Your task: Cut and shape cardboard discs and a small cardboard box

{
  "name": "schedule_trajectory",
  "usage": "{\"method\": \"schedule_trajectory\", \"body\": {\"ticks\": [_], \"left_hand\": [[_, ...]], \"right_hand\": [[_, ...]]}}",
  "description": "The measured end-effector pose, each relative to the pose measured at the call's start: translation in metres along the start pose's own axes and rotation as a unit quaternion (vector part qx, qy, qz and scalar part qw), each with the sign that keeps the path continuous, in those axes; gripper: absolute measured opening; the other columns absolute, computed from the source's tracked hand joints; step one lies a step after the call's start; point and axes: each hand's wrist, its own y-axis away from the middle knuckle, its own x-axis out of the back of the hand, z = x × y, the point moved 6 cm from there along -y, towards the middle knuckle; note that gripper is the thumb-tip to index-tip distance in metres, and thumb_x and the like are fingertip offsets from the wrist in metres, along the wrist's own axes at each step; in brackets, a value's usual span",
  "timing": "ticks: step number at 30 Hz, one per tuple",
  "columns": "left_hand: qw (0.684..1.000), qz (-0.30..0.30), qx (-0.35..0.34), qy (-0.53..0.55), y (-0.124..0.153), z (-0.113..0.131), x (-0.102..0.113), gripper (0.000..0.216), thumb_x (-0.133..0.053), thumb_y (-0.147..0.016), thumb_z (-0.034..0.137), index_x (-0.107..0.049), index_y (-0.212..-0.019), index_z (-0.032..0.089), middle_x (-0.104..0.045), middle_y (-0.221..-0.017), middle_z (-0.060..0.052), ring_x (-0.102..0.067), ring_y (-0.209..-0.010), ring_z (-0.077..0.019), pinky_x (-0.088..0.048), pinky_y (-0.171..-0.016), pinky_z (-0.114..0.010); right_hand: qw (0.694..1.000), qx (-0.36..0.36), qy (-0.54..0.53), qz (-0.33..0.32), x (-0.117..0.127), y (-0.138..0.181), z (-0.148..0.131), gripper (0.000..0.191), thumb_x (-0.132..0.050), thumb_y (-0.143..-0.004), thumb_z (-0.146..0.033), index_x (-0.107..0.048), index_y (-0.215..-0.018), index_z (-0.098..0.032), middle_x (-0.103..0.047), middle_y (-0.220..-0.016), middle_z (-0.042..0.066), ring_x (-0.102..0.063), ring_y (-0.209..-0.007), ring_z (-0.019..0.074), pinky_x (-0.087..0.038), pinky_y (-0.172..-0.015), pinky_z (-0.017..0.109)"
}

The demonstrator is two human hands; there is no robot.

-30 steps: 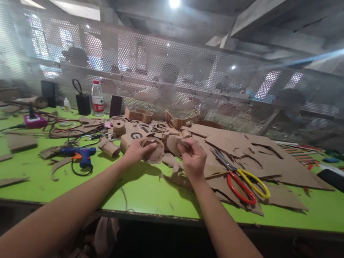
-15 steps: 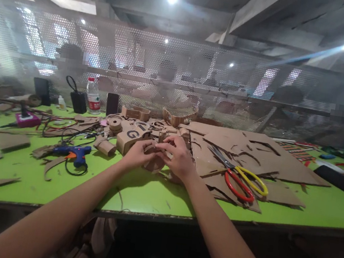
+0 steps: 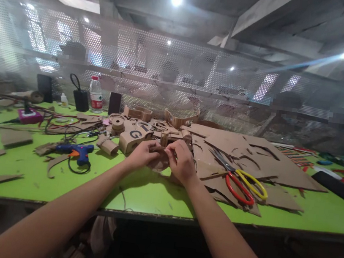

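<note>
The left hand (image 3: 144, 156) and right hand (image 3: 181, 162) cover much of the cardboard piece (image 3: 158, 164) between them; its full shape and what the right fingertips pinch cannot be told. Below, the 2 forearms (image 3: 63, 207) are cut off by the bottom edge. The left hand hides part of the box (image 3: 127, 142) behind it. Beyond that hand, the bottle's (image 3: 95, 98) small print is unreadable. Far right of the right hand, the black case (image 3: 339, 186) meets the edge. Beyond both hands, people (image 3: 286, 104) behind the screen (image 3: 132, 46) are blurred.

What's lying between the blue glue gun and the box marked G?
In the head view, a short rolled cardboard piece lies between the blue glue gun and the box marked G; green tabletop shows between it and the gun.
</note>
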Motion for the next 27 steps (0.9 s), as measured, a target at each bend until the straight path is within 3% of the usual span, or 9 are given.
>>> {"method": "schedule_trajectory", "body": {"ticks": [4, 9, 15, 22, 27], "left_hand": [[1.000, 0.020, -0.012, -0.008, 0.002, 0.006, 0.004, 0.034, -0.076, -0.068, 0.046, -0.066, -0.079, 0.015, -0.066, -0.073, -0.001, -0.060, -0.074, -0.0184, -0.048, -0.069, -0.028], [0.999, 0.046, -0.008, -0.021, 0.003, 0.009, 0.008, 0.042, -0.071, -0.070, 0.057, -0.065, -0.064, 0.016, -0.060, -0.063, 0.000, -0.053, -0.066, -0.0168, -0.042, -0.062, -0.027], [0.995, 0.096, 0.016, -0.012, 0.000, 0.003, 0.018, 0.046, -0.062, -0.073, 0.061, -0.068, -0.076, 0.016, -0.068, -0.071, -0.004, -0.059, -0.071, -0.0199, -0.047, -0.068, -0.030], [0.995, 0.079, 0.010, -0.058, 0.002, 0.010, 0.016, 0.034, -0.072, -0.068, 0.046, -0.073, -0.082, 0.015, -0.073, -0.080, -0.006, -0.064, -0.081, -0.0243, -0.050, -0.074, -0.032], [0.996, 0.038, 0.000, -0.084, 0.004, 0.011, 0.007, 0.029, -0.078, -0.063, 0.043, -0.073, -0.074, 0.016, -0.069, -0.070, -0.002, -0.062, -0.074, -0.0226, -0.048, -0.069, -0.030]], "right_hand": [[1.000, -0.026, 0.001, 0.009, -0.001, 0.003, 0.008, 0.018, -0.049, -0.101, -0.024, -0.057, -0.087, -0.017, -0.059, -0.083, 0.001, -0.059, -0.080, 0.0159, -0.050, -0.072, 0.031], [1.000, -0.012, 0.007, -0.025, -0.003, 0.003, 0.005, 0.020, -0.047, -0.101, -0.024, -0.060, -0.086, -0.018, -0.062, -0.084, 0.004, -0.060, -0.082, 0.0185, -0.049, -0.074, 0.032], [0.999, 0.007, -0.008, -0.053, -0.008, 0.001, -0.002, 0.026, -0.045, -0.101, -0.030, -0.063, -0.083, -0.023, -0.065, -0.084, 0.008, -0.058, -0.082, 0.0232, -0.047, -0.075, 0.034], [0.990, -0.127, 0.015, 0.064, 0.008, 0.005, 0.028, 0.020, -0.048, -0.096, -0.023, -0.066, -0.088, -0.021, -0.059, -0.090, 0.012, -0.053, -0.090, 0.0287, -0.043, -0.083, 0.044], [0.983, -0.171, -0.053, 0.036, 0.003, 0.004, 0.029, 0.017, -0.056, -0.091, -0.033, -0.058, -0.077, -0.022, -0.057, -0.078, 0.005, -0.052, -0.075, 0.0224, -0.045, -0.073, 0.037]]}}
